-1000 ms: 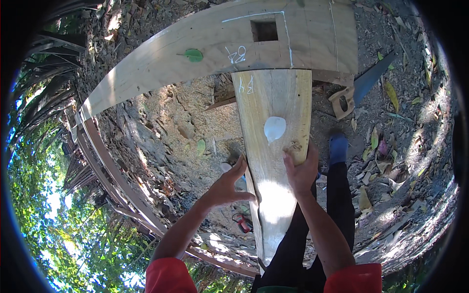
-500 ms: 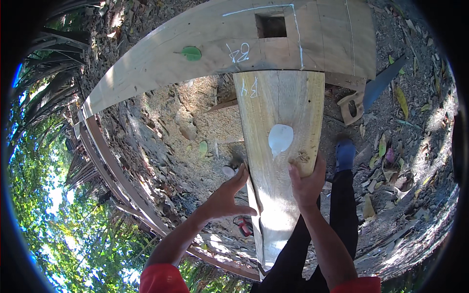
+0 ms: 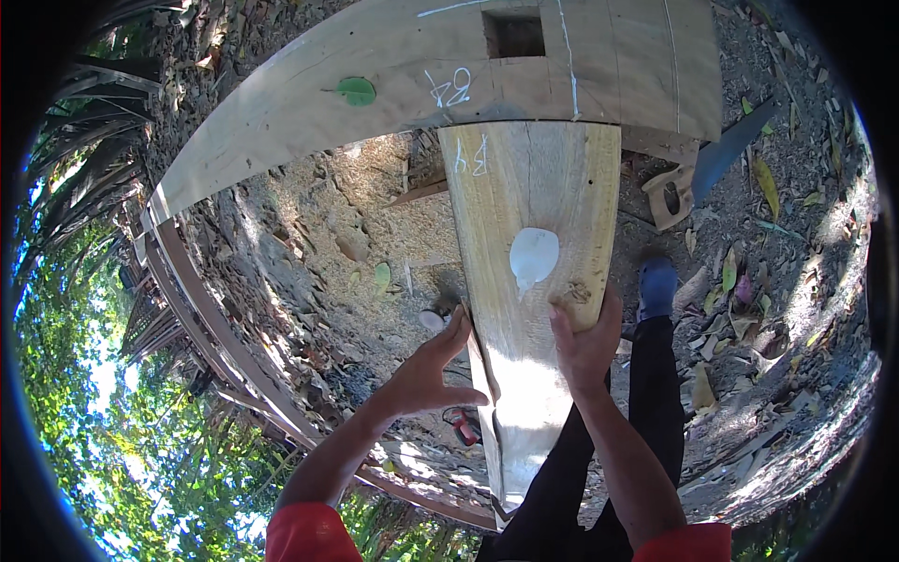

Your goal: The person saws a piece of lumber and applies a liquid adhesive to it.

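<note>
A long pale wooden plank [image 3: 524, 201] runs from a broad curved timber [image 3: 309, 112] toward my body, narrowing on the way. Its wide far end meets the timber's edge. My left hand [image 3: 431, 370] holds the plank's left edge, thumb and forefinger spread wide along it; its other fingers are hidden. On the opposite edge, my right hand [image 3: 588, 347] grips with the thumb on top, near a dark knot, and the fingers wrapped round the side. A white rounded patch or piece [image 3: 534, 255] is on the plank's face; I cannot tell which.
A handsaw [image 3: 670, 197] with a wooden handle lies at the timber's right end. The timber has a square hole [image 3: 514, 34] and a green leaf [image 3: 356, 91] on it. A small red-and-black object [image 3: 462, 426] is on the ground beside the plank. Sawdust and dry leaves cover the soil.
The timber, plank and ground sit slightly higher and farther left in the picture. Both hands keep the same hold on the plank's edges.
</note>
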{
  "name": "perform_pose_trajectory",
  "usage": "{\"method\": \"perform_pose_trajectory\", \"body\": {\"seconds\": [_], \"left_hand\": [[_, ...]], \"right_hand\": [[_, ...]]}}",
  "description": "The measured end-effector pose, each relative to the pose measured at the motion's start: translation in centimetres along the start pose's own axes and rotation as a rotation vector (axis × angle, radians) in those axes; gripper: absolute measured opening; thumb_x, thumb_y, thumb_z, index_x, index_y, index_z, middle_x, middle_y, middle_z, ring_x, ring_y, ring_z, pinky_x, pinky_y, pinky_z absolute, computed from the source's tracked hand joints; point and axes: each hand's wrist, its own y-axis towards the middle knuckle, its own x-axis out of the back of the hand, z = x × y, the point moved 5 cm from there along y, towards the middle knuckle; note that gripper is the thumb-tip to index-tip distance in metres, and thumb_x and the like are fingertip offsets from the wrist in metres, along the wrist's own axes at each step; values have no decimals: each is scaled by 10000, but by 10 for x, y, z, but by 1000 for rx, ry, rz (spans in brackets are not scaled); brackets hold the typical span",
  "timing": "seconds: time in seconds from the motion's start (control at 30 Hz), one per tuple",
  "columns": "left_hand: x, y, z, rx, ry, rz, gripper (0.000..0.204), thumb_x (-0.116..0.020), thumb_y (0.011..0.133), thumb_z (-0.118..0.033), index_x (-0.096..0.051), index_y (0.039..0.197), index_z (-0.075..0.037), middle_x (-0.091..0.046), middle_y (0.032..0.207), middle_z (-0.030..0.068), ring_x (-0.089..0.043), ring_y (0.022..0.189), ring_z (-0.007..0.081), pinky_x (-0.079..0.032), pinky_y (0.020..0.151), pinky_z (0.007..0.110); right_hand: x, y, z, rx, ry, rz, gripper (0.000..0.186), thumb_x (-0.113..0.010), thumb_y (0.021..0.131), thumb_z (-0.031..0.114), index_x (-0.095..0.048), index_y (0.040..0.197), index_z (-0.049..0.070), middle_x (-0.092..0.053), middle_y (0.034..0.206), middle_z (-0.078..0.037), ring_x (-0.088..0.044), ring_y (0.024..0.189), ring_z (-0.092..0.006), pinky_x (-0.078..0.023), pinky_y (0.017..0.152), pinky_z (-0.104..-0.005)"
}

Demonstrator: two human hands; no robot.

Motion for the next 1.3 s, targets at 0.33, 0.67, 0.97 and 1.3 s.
{"method": "perform_pose_trajectory", "body": {"seconds": [0.33,0.67,0.97,1.3], "left_hand": [[-1,-1,6,-11,22,-22,1273,-791,713,-611,-103,1511,105,-73,1566,359,-106,1489,393,-169,1203,422],[-2,2,2,7,38,-40,1244,-816,712,-557,-114,1523,74,-101,1580,328,-138,1489,376,-188,1202,403],[0,1,-2,34,-11,-29,1178,-841,742,-410,-95,1542,25,-67,1620,233,-47,1512,288,-118,1219,393],[-3,1,7,42,8,-46,1203,-809,734,-502,-98,1535,45,-85,1605,266,-90,1501,324,-147,1213,395]], "right_hand": [[0,1,3,-25,12,8,820,-833,730,372,-448,1328,-35,-547,1181,-225,-589,1060,-384,-508,885,-453],[6,4,12,28,-26,-45,797,-822,743,380,-460,1312,-46,-566,1142,-233,-589,1044,-410,-502,885,-455],[2,3,9,-16,-54,-47,773,-819,735,344,-471,1314,-31,-577,1129,-219,-588,1041,-406,-496,890,-460],[2,3,11,1,-64,-46,778,-813,735,357,-470,1314,-33,-577,1128,-220,-594,1029,-407,-503,871,-463]]}}
